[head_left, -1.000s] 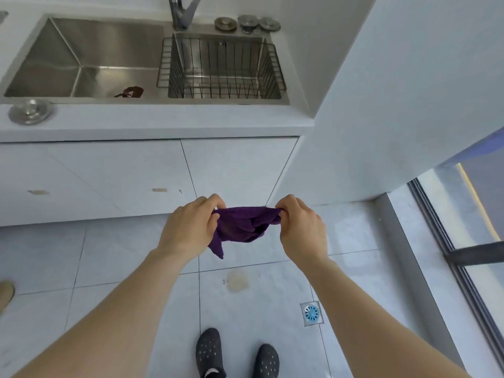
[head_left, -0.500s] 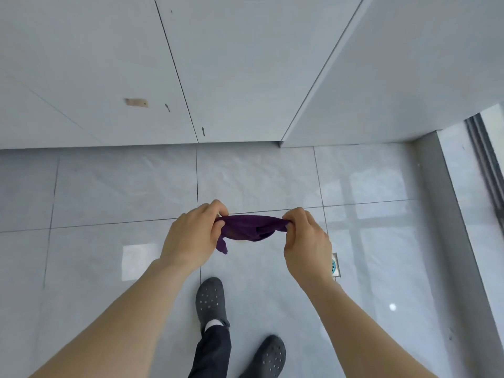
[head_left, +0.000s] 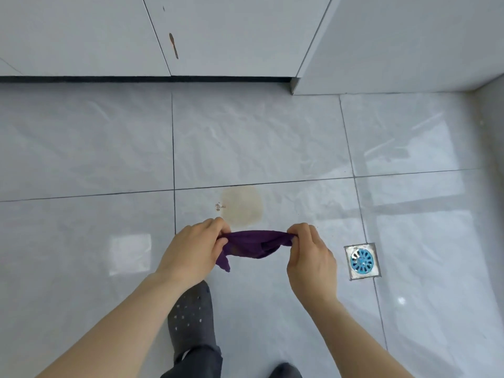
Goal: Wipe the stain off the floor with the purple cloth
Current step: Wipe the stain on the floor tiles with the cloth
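The purple cloth (head_left: 253, 244) hangs stretched between my two hands above the floor. My left hand (head_left: 191, 252) pinches its left end, and a corner dangles below that hand. My right hand (head_left: 311, 257) pinches the right end. A pale brown stain (head_left: 241, 204) lies on the grey floor tile just beyond the cloth, with a few small brown specks at its left edge. The cloth is off the floor and apart from the stain.
A square floor drain (head_left: 362, 261) with a blue grate sits to the right of my right hand. White cabinet doors (head_left: 218, 34) and a white wall (head_left: 403, 42) close off the far side. My dark perforated shoe (head_left: 191, 317) stands below my left hand.
The view has dropped from the sink and counter toward the floor and come closer. The stain now shows large just beyond the cloth. Both hands keep their hold on the cloth.
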`<move>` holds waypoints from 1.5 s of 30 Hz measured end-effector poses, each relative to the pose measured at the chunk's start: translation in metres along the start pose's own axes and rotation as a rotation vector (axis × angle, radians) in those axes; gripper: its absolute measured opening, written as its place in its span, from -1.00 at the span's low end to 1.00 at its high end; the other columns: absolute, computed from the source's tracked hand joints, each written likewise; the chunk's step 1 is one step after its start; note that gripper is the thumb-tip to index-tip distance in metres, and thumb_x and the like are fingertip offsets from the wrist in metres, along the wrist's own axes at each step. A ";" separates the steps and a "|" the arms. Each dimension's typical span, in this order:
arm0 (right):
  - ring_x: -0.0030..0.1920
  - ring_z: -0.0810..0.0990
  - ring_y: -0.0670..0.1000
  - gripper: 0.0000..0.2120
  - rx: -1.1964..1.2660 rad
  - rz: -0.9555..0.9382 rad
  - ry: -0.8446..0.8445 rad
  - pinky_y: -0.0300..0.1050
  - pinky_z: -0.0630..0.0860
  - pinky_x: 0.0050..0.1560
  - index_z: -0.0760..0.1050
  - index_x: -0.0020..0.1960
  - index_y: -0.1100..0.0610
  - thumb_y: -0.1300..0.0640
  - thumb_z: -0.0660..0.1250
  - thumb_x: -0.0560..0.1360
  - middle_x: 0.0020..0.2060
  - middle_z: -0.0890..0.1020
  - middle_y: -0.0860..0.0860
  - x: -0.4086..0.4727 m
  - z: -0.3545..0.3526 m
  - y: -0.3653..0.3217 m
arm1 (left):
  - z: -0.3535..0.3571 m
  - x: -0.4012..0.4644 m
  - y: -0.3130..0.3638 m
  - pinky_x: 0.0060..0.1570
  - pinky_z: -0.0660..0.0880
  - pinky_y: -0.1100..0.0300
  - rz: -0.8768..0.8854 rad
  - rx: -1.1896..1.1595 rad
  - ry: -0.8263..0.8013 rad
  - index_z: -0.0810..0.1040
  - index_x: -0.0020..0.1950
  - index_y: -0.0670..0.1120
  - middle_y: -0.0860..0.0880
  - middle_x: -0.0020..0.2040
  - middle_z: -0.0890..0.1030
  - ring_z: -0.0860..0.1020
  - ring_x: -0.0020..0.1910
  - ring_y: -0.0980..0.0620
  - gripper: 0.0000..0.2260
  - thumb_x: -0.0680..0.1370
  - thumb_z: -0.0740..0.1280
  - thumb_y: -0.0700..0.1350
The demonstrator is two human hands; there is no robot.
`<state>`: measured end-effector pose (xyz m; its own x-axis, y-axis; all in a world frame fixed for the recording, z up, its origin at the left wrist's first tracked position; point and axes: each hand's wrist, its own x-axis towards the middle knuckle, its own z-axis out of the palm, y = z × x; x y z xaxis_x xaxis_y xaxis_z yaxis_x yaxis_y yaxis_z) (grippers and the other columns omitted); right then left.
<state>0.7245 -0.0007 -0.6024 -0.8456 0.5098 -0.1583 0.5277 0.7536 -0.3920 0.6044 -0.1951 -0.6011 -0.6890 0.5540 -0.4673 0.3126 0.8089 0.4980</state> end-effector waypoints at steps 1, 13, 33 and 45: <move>-0.34 0.44 0.09 -0.64 -0.007 -0.004 0.007 -0.08 0.33 -0.43 0.42 0.02 0.09 0.50 0.29 0.43 -0.14 0.58 -0.02 0.003 0.017 0.007 | 0.012 0.009 -0.009 -0.02 0.54 0.07 0.009 0.010 -0.002 0.50 0.13 0.08 0.15 0.02 0.64 0.60 -0.06 0.01 -0.90 0.66 0.22 -0.05; -0.32 0.49 0.09 -0.63 -0.029 -0.006 0.141 -0.05 0.39 -0.49 0.44 0.00 0.07 0.51 0.29 0.39 -0.16 0.56 -0.05 0.047 0.148 0.059 | 0.114 0.087 -0.080 -0.09 0.55 0.07 0.073 -0.043 0.104 0.50 0.09 0.11 0.19 -0.07 0.63 0.59 -0.14 0.05 -0.94 0.64 0.27 0.00; 0.63 -0.18 0.18 0.08 -0.119 -0.010 -0.008 0.30 -0.05 0.58 0.00 0.62 0.23 -0.55 0.09 0.43 0.63 -0.02 0.21 0.065 0.258 -0.002 | 0.129 0.151 -0.164 0.61 0.05 -0.10 -0.059 0.137 0.542 0.27 0.58 -0.09 -0.08 0.61 0.29 0.25 0.59 -0.13 -0.48 0.65 0.10 0.10; 0.61 0.16 0.04 -0.56 0.122 -0.200 0.162 0.17 0.17 0.57 0.35 0.51 0.19 0.09 0.14 0.66 0.55 0.33 0.07 0.119 0.268 0.028 | 0.141 0.166 -0.189 0.61 0.01 -0.19 -0.098 0.216 0.448 0.11 0.65 -0.08 -0.04 0.68 0.12 0.00 0.67 -0.04 -0.43 0.67 -0.02 0.11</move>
<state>0.6171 -0.0300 -0.8756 -0.9027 0.4235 0.0763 0.3301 0.7952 -0.5086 0.5230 -0.2284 -0.8761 -0.9200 0.3726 -0.1213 0.3278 0.9014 0.2827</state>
